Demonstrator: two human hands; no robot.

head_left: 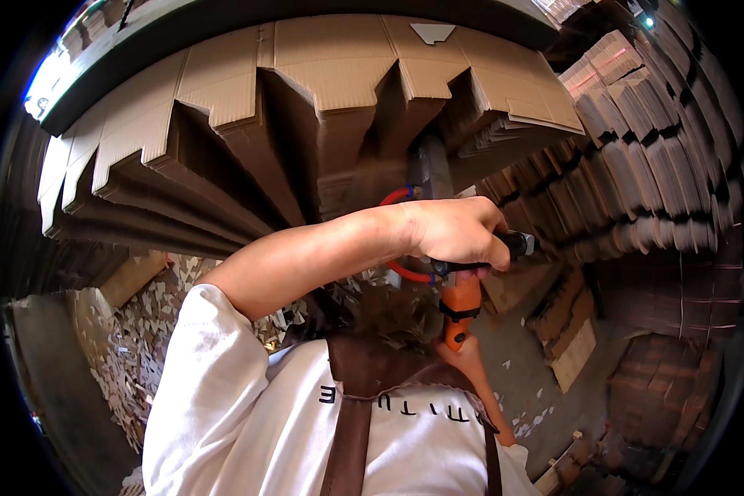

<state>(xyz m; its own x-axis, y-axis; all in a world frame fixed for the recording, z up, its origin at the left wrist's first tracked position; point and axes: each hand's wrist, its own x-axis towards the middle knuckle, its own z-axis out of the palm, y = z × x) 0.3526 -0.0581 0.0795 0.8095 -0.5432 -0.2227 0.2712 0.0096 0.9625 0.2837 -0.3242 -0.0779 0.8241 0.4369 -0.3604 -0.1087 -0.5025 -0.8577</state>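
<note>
Gripping orange tool (462,295) beside notched cardboard (331,58)

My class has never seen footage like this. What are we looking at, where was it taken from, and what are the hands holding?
There is no robot here: a person works with two bare hands. The one picture comes from a wide fisheye camera worn on the head, looking down, so straight edges bend.

The left hand grips a black handle on an orange power tool. The right hand is at the tool's lower end, its grip mostly hidden. The tool's grey front points into a notched cardboard stack, on which lies a small white piece.

Scraps litter the floor, and more stacks stand at right.
</note>
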